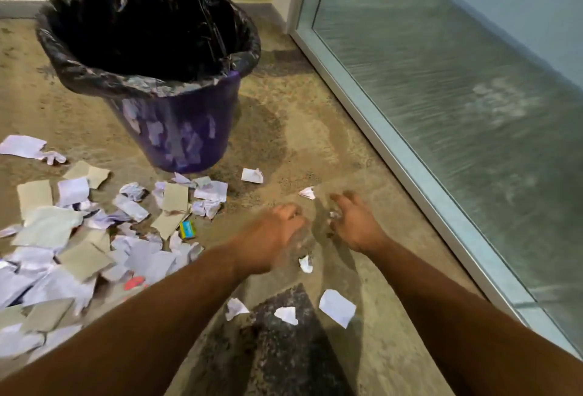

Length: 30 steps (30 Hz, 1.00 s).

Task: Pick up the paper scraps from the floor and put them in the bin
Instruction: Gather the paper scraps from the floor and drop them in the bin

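Both hands reach down to the floor (pixel 315 149) at the middle of the frame, blurred by motion. The right hand (pixel 355 222) has its fingers curled, and a small pale bit shows at its fingertips, probably a scrap in its grip, though the blur leaves that uncertain. The left hand (pixel 274 238) is curled too, but whether its grip holds anything cannot be told. The bin (pixel 176 130), purple with a black liner (pixel 94 77), stands upright in the upper left of the frame, near the hands. The main heap of paper scraps (pixel 79 238) covers the left side, while stray scraps lie around the hands: one (pixel 307 193) just above them, one (pixel 305 264) just below, and three more (pixel 337 307) toward the lower middle. To do this step well, it seems best to gather these loose pieces with both hands, pressing them into a bundle before lifting, so nothing slips on the way to the bin.
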Each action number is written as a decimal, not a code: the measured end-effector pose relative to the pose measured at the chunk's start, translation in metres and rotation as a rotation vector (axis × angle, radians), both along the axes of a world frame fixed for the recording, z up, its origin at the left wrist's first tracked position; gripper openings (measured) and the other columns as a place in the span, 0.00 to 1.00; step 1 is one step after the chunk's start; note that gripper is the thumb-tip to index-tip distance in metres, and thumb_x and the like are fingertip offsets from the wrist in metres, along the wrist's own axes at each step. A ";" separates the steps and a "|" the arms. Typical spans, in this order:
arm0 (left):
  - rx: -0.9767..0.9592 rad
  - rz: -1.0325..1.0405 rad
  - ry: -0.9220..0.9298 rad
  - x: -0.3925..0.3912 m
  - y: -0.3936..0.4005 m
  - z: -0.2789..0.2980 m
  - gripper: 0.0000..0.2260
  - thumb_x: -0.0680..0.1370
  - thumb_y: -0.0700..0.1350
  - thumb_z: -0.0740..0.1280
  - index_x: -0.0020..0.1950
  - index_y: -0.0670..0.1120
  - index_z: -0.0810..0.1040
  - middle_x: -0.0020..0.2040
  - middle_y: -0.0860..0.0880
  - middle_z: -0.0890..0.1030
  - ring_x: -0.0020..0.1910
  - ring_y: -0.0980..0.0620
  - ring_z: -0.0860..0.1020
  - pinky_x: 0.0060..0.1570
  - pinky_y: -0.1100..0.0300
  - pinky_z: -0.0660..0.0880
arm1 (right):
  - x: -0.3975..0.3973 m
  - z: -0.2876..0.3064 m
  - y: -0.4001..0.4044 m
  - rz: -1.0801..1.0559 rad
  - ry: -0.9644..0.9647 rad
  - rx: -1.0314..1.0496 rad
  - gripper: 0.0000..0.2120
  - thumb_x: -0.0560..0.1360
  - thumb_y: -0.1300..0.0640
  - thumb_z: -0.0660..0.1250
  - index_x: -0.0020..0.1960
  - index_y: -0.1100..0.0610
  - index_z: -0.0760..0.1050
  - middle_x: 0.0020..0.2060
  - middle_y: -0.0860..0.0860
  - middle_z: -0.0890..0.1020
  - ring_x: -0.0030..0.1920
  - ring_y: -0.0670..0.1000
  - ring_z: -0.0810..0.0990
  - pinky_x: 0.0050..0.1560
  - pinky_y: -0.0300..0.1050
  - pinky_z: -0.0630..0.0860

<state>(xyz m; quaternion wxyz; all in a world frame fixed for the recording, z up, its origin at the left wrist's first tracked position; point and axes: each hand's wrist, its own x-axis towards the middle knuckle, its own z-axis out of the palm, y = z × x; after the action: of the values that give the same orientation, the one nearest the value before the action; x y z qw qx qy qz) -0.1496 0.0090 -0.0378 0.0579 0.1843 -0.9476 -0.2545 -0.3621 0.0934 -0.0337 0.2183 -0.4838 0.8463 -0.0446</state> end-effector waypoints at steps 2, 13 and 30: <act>0.101 -0.044 -0.131 -0.004 0.025 -0.014 0.26 0.80 0.51 0.69 0.76 0.48 0.68 0.77 0.45 0.64 0.75 0.44 0.64 0.74 0.51 0.64 | -0.006 -0.010 0.017 0.042 -0.001 0.055 0.31 0.76 0.55 0.69 0.77 0.56 0.65 0.75 0.61 0.65 0.76 0.63 0.62 0.74 0.52 0.62; 0.118 -0.069 -0.353 -0.023 0.090 -0.062 0.38 0.74 0.63 0.70 0.79 0.58 0.56 0.81 0.48 0.53 0.80 0.43 0.50 0.73 0.41 0.59 | -0.002 -0.043 0.009 -0.104 -0.081 -0.017 0.37 0.78 0.54 0.67 0.81 0.50 0.53 0.75 0.63 0.59 0.72 0.68 0.66 0.72 0.55 0.67; -0.109 -0.320 -0.208 -0.027 0.104 -0.088 0.09 0.79 0.44 0.63 0.57 0.44 0.77 0.66 0.45 0.71 0.67 0.44 0.67 0.54 0.44 0.78 | 0.027 -0.043 -0.037 0.254 0.170 0.084 0.22 0.81 0.63 0.54 0.75 0.55 0.66 0.72 0.63 0.67 0.68 0.63 0.66 0.66 0.55 0.71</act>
<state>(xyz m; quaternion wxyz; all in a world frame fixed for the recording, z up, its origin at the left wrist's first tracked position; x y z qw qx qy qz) -0.1764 0.1133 -0.1262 -0.0718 0.0532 -0.9780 -0.1885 -0.3353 0.0565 -0.0768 0.1698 -0.5795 0.7948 0.0597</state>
